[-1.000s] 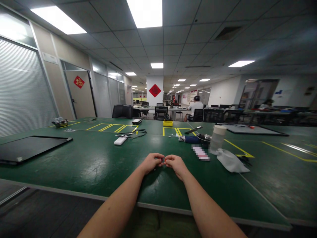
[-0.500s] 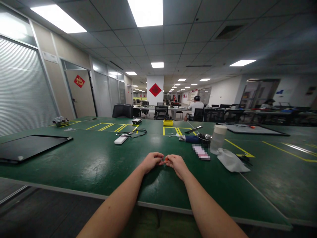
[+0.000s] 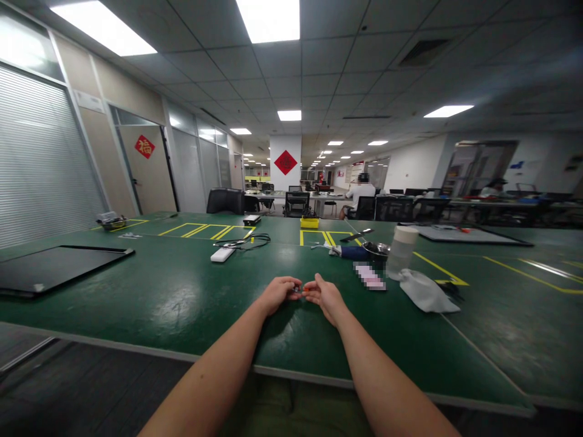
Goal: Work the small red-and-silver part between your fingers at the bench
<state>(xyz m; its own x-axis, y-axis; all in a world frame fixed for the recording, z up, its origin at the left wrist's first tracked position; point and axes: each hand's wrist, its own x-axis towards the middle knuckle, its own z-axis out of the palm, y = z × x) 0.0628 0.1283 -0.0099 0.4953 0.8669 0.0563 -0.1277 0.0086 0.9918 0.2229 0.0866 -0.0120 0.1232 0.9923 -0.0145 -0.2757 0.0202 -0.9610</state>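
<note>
My left hand (image 3: 277, 294) is closed, its thumb and fingers pinching a small object with pale, dark and orange parts (image 3: 297, 289). The object is too small and too covered to name. My right hand (image 3: 325, 297) is close beside it, thumb raised and fingers stretched out toward the left hand. Its fingertips are at the orange part; I cannot tell how firmly they touch. Both hands are just above the green table (image 3: 191, 315), near its front edge.
Beyond my left hand lies a white power strip (image 3: 223, 254) with black cables. To the right are a blurred-out pink item (image 3: 370, 276), a cloudy bottle (image 3: 402, 252), a white pouch (image 3: 426, 291) and a metal bowl (image 3: 377, 251). A black panel (image 3: 64, 267) lies at left.
My right thumb has lifted and the right fingers have spread from their pinch at the orange part. The left hand has kept its grip in about the same spot.
</note>
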